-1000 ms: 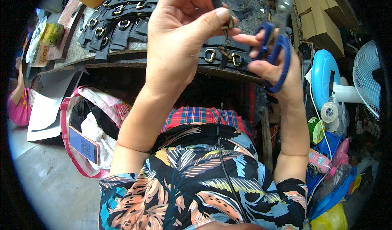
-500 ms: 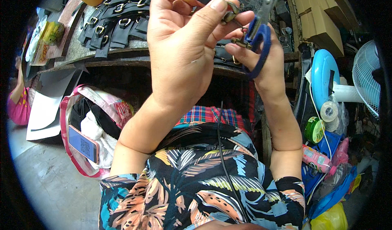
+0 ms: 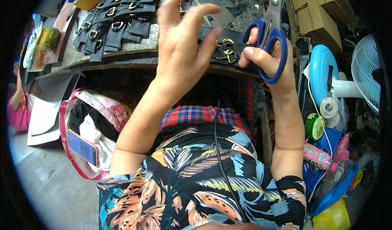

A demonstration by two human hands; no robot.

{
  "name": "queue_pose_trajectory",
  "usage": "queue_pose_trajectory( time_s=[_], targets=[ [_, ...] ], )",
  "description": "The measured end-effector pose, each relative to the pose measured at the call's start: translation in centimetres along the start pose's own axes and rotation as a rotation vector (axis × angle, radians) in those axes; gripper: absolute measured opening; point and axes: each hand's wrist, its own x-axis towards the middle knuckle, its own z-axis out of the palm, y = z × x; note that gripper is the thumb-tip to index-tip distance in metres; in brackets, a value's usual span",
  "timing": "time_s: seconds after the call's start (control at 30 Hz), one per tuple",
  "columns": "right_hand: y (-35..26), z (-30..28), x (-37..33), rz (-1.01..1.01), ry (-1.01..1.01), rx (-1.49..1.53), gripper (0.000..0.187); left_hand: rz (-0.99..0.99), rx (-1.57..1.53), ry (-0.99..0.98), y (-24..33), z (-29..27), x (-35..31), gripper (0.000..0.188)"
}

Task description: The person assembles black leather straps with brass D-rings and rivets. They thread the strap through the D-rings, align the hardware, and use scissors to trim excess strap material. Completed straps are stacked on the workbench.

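Head view: we're holding our left hand [image 3: 179,46] open, our right hand [image 3: 266,60] gripping blue-handled steel scissors [image 3: 272,22], ideally aiming them clear of the brass-ringed black strap [image 3: 228,49] between

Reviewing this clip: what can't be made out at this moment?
All in the head view:
Scissors: blade tips cut off by the top edge.
Left hand: fingertips blurred.
Brass-ringed black strap: right end hidden by the right hand.
Pink-and-white bag: lower contents hidden under white cloth and phone.
White fan: right side lost in the dark rim.
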Motion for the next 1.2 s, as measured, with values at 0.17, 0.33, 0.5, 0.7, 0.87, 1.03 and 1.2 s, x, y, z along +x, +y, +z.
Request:
queue_pose_trajectory(
  time_s=[0.17,0.33,0.5,0.7,0.87,1.03,1.2],
  targets=[
    [-0.7,-0.2,0.6,-0.070,-0.043,-0.026,0.021,-0.134,-0.394,-0.371,0.7,-0.4,0.8,0.019],
    [-0.6,-0.4,1.4,-0.088,0.094,-0.110,0.027,-0.384,-0.513,-0.409,0.7,-1.0,1.3,0.016],
    [-1.1,-1.0,1.7,-0.105,0.081,-0.109,0.036,-0.459,-0.567,-0.454,0.6,-0.9,1.7,0.012],
    [-0.8,-0.1,2.0,-0.045,0.043,-0.057,0.039,-0.404,-0.589,-0.437,0.6,-1.0,1.6,0.012],
    [-0.5,0.8,1.8,-0.105,0.090,-0.093,0.034,-0.533,-0.677,-0.517,0.9,-2.1,1.8,0.008],
    [-0.5,1.7,1.6,-0.105,0.127,-0.088,0.031,-0.566,-0.593,-0.481,1.2,-1.7,1.6,0.009],
    [-0.6,2.4,1.2,-0.079,0.144,0.013,0.029,-0.548,-0.648,-0.435,1.1,-1.5,0.9,0.012]
  ],
)
